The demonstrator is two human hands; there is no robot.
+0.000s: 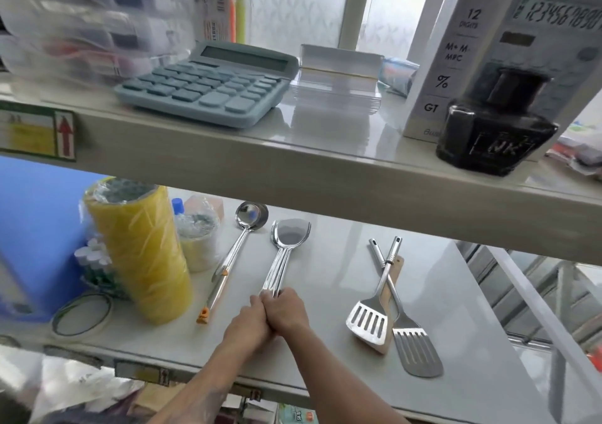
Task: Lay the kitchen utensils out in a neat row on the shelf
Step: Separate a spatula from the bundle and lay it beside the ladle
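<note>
**Utensils on the lower shelf, both hands on one handle**

Utensils lie on the lower shelf [325, 293]. Left hand [249, 324] and right hand [286, 313], pressed together, clasp the solid spatula [286, 244]. Slotted spatulas [387, 306] lie crossed at right. Ladle [239, 238] lies left, beside yellow tape rolls [140, 251].

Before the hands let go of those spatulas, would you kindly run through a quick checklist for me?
1. Both hands, left hand and right hand, on the held spatulas: ok.
2. Held spatulas lying flat on the lower shelf: cannot tell.
3. Ladle apart from them: ok.
4. Ladle parallel to held spatulas: not ok, slightly angled.
5. Slotted spatulas uncrossed: not ok, crossed over a wooden spatula.
</note>
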